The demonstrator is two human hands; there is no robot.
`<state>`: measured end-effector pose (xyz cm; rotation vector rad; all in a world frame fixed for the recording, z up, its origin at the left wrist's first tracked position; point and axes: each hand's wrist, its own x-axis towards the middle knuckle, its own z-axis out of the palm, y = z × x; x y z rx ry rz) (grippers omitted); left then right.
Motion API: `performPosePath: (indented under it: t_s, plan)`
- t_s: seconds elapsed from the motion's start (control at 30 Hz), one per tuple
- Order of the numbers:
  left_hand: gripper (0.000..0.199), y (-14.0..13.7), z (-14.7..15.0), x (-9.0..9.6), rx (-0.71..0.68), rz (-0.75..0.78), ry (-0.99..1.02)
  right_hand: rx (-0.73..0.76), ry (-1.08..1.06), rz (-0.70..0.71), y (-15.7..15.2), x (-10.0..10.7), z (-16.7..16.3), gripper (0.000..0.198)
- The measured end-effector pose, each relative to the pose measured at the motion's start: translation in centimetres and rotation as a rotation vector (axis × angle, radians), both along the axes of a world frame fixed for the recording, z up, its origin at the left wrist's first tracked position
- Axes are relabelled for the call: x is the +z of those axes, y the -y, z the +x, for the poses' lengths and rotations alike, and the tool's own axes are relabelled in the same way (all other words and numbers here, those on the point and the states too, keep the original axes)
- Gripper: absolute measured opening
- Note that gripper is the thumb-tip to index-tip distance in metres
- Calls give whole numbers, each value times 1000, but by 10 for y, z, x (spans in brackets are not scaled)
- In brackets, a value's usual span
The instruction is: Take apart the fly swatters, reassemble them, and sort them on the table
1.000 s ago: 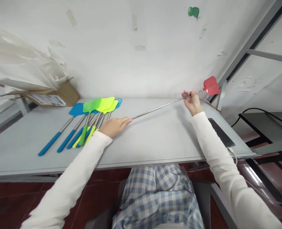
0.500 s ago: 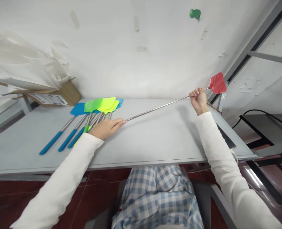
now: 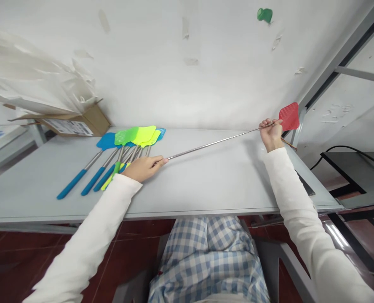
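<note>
A fly swatter with a red head (image 3: 289,117) and a long, thin metal rod is stretched between my two hands above the table. My left hand (image 3: 145,167) is closed around its near end, and the handle is hidden by the hand. My right hand (image 3: 271,134) grips the rod close below the red head. To the left of my left hand lies a fanned pile of several fly swatters, with blue (image 3: 105,141), green (image 3: 125,136) and yellow (image 3: 144,134) heads. Their metal rods are short and their handles point toward me.
A grey table (image 3: 206,189) stands against a white wall. An open cardboard box (image 3: 94,120) sits at the table's back left. A flat dark object (image 3: 305,183) lies at the right edge, partly behind my right arm. A metal frame (image 3: 341,63) rises at the right.
My right hand has shifted slightly right along the rod, closer to the red head, and its fingers have turned. The red head has rotated a little. My left hand keeps its hold.
</note>
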<state>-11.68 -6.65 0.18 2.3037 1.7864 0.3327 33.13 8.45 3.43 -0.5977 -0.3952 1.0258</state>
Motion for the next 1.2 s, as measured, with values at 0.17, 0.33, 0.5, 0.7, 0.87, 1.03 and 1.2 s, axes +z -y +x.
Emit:
performPosePath:
  t_s: [0.17, 0.33, 0.5, 0.7, 0.87, 1.03, 1.2]
  plan:
    - [41, -4, 35, -3, -46, -7, -36, -31, 138, -97, 11, -6, -38, 41]
    - [40, -14, 98, -8, -70, 37, 6, 192, 413, 73, 53, -22, -137, 43]
    - [41, -16, 102, -9, -42, 50, 148, 330, 484, 123, 73, -18, -153, 44]
    - [46, -17, 81, -7, -81, -4, 320, 419, 398, -40, 52, -23, -115, 38]
    - [46, -14, 82, -10, -82, -55, 313, 287, 278, -31, 36, -37, -105, 23]
    - [44, -26, 108, -6, -102, -39, 272, 234, 331, -53, 59, -51, -134, 36]
    - [44, -35, 131, -1, -125, -4, 361, 350, 431, -32, 90, -49, -159, 48]
